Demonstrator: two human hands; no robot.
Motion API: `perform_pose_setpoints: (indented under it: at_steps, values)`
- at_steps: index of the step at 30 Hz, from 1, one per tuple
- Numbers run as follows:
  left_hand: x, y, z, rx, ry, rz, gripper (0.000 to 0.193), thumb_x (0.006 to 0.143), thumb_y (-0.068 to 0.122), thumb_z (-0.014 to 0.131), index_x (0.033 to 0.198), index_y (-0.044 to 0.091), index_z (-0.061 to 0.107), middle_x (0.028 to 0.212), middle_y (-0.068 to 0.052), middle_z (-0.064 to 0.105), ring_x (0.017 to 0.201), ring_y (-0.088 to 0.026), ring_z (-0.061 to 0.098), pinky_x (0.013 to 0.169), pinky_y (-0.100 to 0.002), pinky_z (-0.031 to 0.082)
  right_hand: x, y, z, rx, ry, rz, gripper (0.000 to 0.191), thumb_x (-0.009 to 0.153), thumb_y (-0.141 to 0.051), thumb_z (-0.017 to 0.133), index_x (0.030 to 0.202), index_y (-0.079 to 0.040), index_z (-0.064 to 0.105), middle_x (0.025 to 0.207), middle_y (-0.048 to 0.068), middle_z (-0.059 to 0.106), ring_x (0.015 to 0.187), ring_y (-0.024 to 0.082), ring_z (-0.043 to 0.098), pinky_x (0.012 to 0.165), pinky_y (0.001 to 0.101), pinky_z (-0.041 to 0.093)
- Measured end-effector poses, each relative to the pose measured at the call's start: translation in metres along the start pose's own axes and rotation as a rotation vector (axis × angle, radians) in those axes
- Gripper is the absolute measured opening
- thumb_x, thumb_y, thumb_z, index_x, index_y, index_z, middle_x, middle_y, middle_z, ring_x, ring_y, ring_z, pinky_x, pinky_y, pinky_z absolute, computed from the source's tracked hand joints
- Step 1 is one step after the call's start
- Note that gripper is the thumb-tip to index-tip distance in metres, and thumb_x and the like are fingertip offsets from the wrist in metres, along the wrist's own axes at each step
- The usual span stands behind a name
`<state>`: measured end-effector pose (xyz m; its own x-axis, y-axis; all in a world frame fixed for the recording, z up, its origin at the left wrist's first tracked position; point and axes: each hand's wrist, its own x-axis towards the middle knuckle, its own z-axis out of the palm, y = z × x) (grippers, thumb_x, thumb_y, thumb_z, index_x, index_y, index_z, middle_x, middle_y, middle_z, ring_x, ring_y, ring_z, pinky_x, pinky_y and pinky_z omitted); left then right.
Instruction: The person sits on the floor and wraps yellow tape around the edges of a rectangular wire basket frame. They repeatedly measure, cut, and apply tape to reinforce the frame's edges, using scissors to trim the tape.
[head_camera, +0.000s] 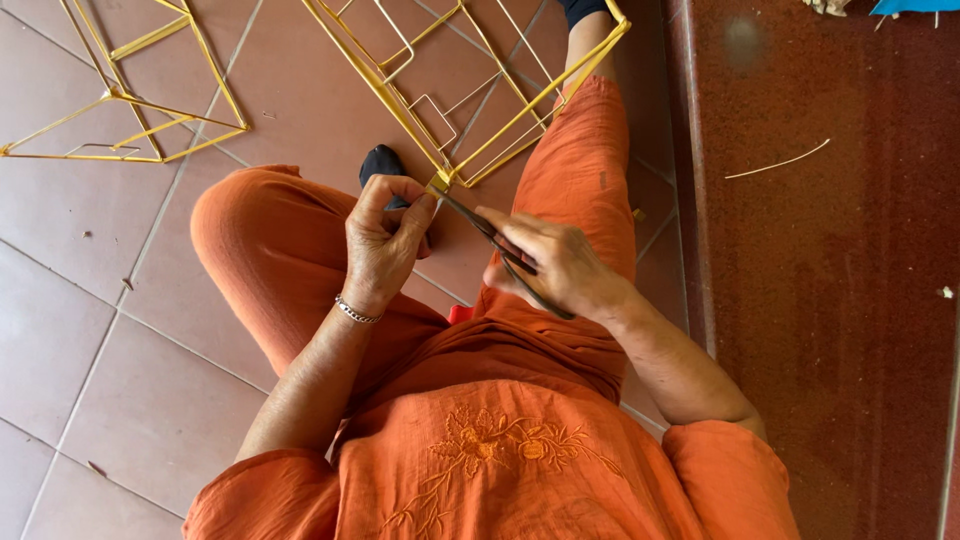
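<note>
I sit on the tiled floor in orange clothes, legs spread. A yellow stick frame (480, 90) lies between my knees, its near corner pointing at me. My left hand (385, 240), with a silver bracelet on the wrist, pinches that corner joint between thumb and fingers. My right hand (555, 265) grips a dark thin tool (480, 225), like scissors or pliers, whose tip touches the same corner. The tool's rear end sticks out behind my palm.
A second yellow stick frame (130, 100) lies on the tiles at upper left. A raised dark red step (820, 250) runs along the right, with a loose thin stick (778, 162) and a blue scrap (912, 6) on it.
</note>
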<state>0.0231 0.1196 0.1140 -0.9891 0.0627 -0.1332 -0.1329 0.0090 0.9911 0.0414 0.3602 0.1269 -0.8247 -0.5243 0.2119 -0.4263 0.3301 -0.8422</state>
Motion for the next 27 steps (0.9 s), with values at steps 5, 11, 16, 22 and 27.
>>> perform_pose_setpoints:
  at_steps: [5, 11, 16, 22, 27]
  values:
    - [-0.002, 0.028, -0.015, 0.351, -0.028, 0.068, 0.010, 0.099, 0.002, 0.073, 0.098, 0.001, 0.063, 0.097, -0.001, 0.058, 0.060, -0.006, 0.057, 0.049, -0.021, 0.044, -0.055, 0.037, -0.020, 0.698, 0.233, 0.337, 0.070, 0.097, -0.049, 0.068, 0.146, -0.002, 0.053, 0.151, -0.004, 0.053, 0.071, 0.004, 0.051, 0.059, 0.0188, 0.050]
    - [0.003, 0.083, -0.043, 0.317, -0.274, -0.015, 0.013, 0.093, 0.006, 0.073, 0.094, 0.001, 0.061, 0.120, 0.002, 0.060, 0.057, -0.002, 0.062, 0.046, -0.018, 0.046, -0.157, 0.121, -0.096, -0.228, 0.766, 0.996, 0.075, 0.090, -0.034, 0.086, 0.152, -0.009, 0.052, 0.099, 0.002, 0.060, 0.085, 0.010, 0.062, 0.065, 0.0225, 0.057]
    - [0.006, 0.087, -0.035, 0.103, -0.413, -0.314, 0.020, 0.093, 0.009, 0.069, 0.112, 0.009, 0.065, 0.096, -0.002, 0.065, 0.050, -0.002, 0.051, 0.042, -0.019, 0.041, -0.244, 0.177, -0.140, -0.664, 0.898, 1.250, 0.079, 0.079, -0.019, 0.092, 0.145, -0.006, 0.051, 0.111, 0.017, 0.057, 0.099, 0.035, 0.058, 0.083, 0.0497, 0.050]
    - [-0.009, 0.057, 0.009, -0.042, -0.323, -0.255, 0.014, 0.100, 0.011, 0.068, 0.107, 0.003, 0.059, 0.085, 0.001, 0.059, 0.052, -0.002, 0.051, 0.043, -0.019, 0.041, -0.293, 0.219, -0.143, -0.716, 0.688, 1.452, 0.056, 0.089, -0.022, 0.077, 0.141, -0.009, 0.060, 0.128, 0.028, 0.058, 0.121, 0.044, 0.055, 0.104, 0.0526, 0.045]
    - [-0.007, 0.055, 0.006, 0.164, -0.318, -0.151, 0.010, 0.094, 0.008, 0.063, 0.102, 0.005, 0.059, 0.081, 0.006, 0.063, 0.052, -0.001, 0.046, 0.043, -0.018, 0.039, -0.265, 0.212, -0.139, -0.604, 0.629, 1.555, 0.050, 0.088, -0.040, 0.077, 0.128, -0.010, 0.068, 0.133, 0.020, 0.059, 0.123, 0.040, 0.054, 0.101, 0.0527, 0.044]
